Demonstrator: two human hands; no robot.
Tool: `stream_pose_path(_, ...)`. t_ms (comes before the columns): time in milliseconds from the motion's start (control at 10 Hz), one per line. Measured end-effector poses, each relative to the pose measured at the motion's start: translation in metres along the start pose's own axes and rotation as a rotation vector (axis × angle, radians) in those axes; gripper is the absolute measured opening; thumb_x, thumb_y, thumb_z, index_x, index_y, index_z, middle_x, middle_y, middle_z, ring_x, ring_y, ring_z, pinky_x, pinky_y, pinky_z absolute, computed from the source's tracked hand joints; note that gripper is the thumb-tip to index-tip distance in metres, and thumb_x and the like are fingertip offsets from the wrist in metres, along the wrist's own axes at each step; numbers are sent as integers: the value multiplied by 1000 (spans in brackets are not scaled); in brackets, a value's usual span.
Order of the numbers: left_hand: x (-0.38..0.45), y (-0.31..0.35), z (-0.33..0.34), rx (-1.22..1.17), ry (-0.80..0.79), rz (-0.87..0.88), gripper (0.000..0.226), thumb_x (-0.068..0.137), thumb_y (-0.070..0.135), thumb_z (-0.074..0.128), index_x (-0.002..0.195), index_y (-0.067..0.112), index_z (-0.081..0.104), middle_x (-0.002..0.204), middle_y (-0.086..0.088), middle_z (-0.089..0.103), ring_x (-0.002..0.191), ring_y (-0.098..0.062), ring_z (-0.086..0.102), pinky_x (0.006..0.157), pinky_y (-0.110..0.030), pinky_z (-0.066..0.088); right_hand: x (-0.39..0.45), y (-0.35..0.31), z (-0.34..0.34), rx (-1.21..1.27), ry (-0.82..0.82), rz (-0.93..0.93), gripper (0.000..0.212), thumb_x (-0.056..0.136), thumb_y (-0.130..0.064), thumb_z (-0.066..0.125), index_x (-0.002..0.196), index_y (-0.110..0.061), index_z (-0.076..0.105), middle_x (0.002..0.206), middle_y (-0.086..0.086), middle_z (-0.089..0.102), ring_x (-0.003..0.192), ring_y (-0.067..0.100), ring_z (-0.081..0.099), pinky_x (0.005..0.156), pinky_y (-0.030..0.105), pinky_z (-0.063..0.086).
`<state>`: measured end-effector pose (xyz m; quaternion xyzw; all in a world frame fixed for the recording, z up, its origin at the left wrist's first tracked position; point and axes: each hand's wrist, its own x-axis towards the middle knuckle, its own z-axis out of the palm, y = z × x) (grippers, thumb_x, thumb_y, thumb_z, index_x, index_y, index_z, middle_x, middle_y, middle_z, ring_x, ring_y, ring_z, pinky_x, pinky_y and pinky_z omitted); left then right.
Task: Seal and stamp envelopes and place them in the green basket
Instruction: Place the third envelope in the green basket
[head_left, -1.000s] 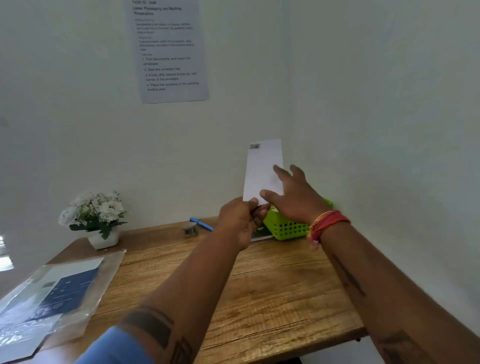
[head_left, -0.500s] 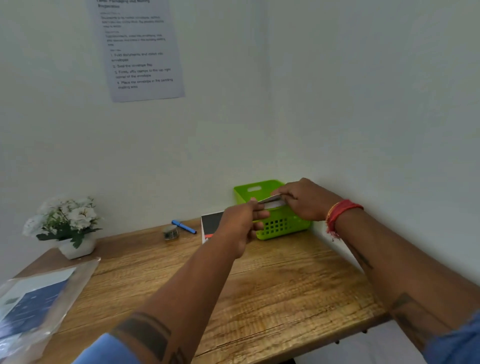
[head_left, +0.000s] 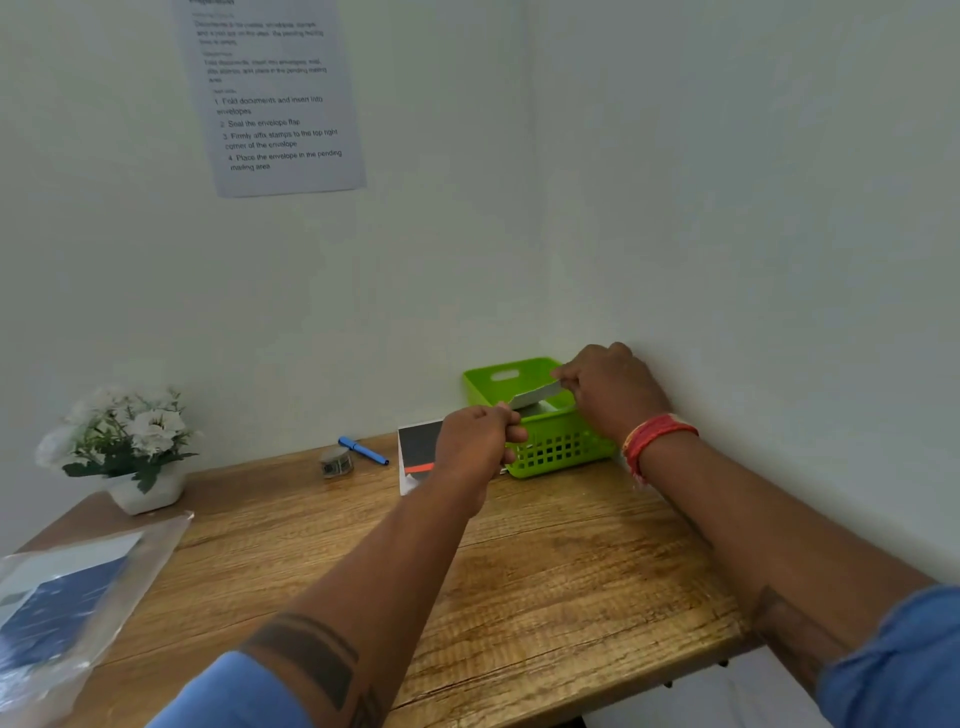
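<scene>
A white envelope (head_left: 535, 397) lies nearly flat just above the green basket (head_left: 550, 452), which stands in the far right corner of the wooden desk. My left hand (head_left: 475, 441) pinches the envelope's near end. My right hand (head_left: 608, 387) pinches its far end over the basket's right side. Only a narrow strip of the envelope shows between the two hands. A stamp roll (head_left: 335, 462) sits on the desk to the left of the basket.
A blue pen (head_left: 363, 451) lies behind the stamp roll. A black, white and red booklet (head_left: 418, 447) lies left of the basket. A white flower pot (head_left: 145, 488) stands at the far left. A plastic sleeve with papers (head_left: 67, 597) lies at the near left edge.
The envelope was held upright against the wall, then tipped flat and lowered toward the basket. Both hands came down with it, and the view shifted left.
</scene>
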<state>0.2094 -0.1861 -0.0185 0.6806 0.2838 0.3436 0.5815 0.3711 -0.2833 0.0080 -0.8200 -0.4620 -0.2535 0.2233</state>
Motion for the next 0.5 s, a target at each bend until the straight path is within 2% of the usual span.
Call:
stream_pose_path(100, -3, 4, -2, 31, 3, 29, 27, 102, 32, 54, 95, 13, 72, 73, 3, 75, 46, -7, 54, 42, -18, 42, -5, -9, 3, -141, -180, -18, 42, 94, -19, 52, 129, -40, 63, 125, 2, 60, 114, 29, 48, 89, 41, 44)
stream_pose_path(200, -7, 8, -6, 79, 5, 53, 26, 102, 31, 55, 93, 13, 72, 75, 0, 76, 50, -10, 56, 45, -20, 44, -9, -15, -4, -201, -274, 17, 40, 89, -26, 51, 125, -35, 64, 127, 0, 61, 116, 29, 46, 91, 44, 41)
stream_pose_path(300, -13, 15, -14, 115, 24, 59, 26, 102, 30, 56, 91, 13, 72, 77, -2, 76, 50, -10, 58, 46, -21, 45, -16, -25, -16, -265, -211, 39, 41, 88, -27, 51, 127, -32, 63, 127, 2, 63, 116, 31, 48, 91, 44, 40)
stream_pose_path(400, -23, 22, -26, 155, 79, 82, 25, 100, 28, 56, 87, 14, 73, 77, -2, 76, 49, -7, 60, 49, -22, 47, -27, -42, -30, -146, -130, 38, 44, 90, -21, 47, 129, -31, 63, 123, 6, 64, 115, 32, 49, 91, 44, 40)
stream_pose_path(500, -39, 30, -42, 237, 165, 127, 26, 99, 27, 57, 82, 17, 73, 72, 2, 76, 61, -10, 67, 67, -32, 58, -42, -76, -38, -111, -133, -58, 29, 93, -25, 46, 113, -27, 68, 113, 7, 68, 112, 32, 55, 91, 43, 43)
